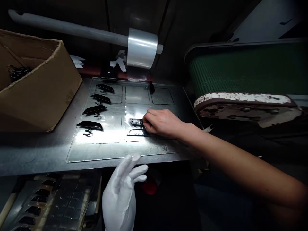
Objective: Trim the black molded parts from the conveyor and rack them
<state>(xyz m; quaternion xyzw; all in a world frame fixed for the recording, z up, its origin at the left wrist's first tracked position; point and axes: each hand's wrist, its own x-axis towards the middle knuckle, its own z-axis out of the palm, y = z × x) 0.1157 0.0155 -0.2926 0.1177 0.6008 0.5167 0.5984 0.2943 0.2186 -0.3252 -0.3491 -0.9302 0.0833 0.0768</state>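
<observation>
Right hand: bare right hand (161, 123), centre of frame, fingers pinched closed on a small glossy black plastic part (136, 122) lying on the flat metal template plate (115, 150).
Left hand: white-gloved left hand (124, 192), lower centre, open, fingers loose, holding nothing, below the plate's front edge.
Count: four long black wedge-shaped parts (89, 125) in a column at left of the plate; a second dark piece under the right hand, partly hidden.
Cut off: brown cardboard box (40, 86), upper left.
Room: bare plate toward the front edge.

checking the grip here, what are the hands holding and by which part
The right hand pinches a small black part at its right end, on the plate. The gloved left hand holds nothing.
</observation>
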